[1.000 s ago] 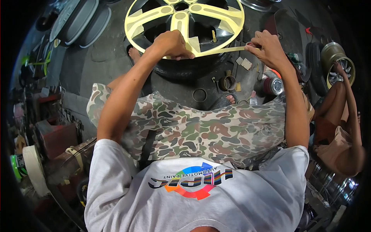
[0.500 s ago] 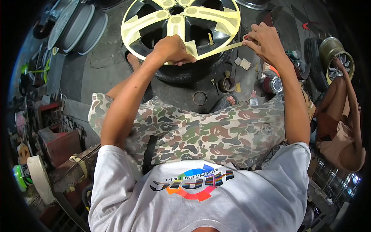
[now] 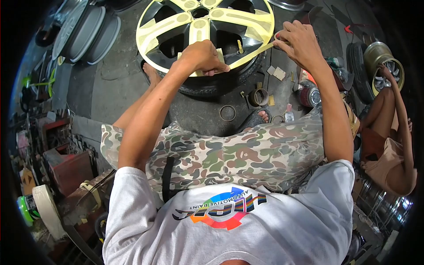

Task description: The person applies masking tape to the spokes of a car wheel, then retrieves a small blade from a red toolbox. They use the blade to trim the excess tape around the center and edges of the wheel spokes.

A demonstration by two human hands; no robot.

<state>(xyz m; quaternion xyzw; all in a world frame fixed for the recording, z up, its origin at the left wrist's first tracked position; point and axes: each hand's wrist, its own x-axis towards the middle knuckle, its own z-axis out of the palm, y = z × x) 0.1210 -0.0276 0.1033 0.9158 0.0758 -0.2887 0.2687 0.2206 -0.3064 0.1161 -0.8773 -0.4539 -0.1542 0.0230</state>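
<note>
A wheel rim [image 3: 199, 27] with black gaps lies at the top of the view, its spokes and outer lip covered in pale yellow masking tape. Under it is a black tire [image 3: 212, 88]. My left hand [image 3: 204, 57] is curled at the near lip, its fingertips pressing the tape there. A taut strip of masking tape [image 3: 251, 56] runs from those fingers along the lip, up to my right hand [image 3: 298, 44]. The right fingers are closed around the tape's other end, where a bit of red shows; most of the roll is hidden.
Grey rims [image 3: 95, 35] lean at the upper left. Around the right side are a can [image 3: 312, 96], a gold rim [image 3: 378, 55] and a seated person [image 3: 388, 154] whose hand touches it. Tape rings [image 3: 228, 113] and paper scraps [image 3: 277, 73] lie on the floor.
My left hand has slid slightly right along the lip. My right hand has moved a little up and left, so the strip slants more steeply and hugs the rim more closely.
</note>
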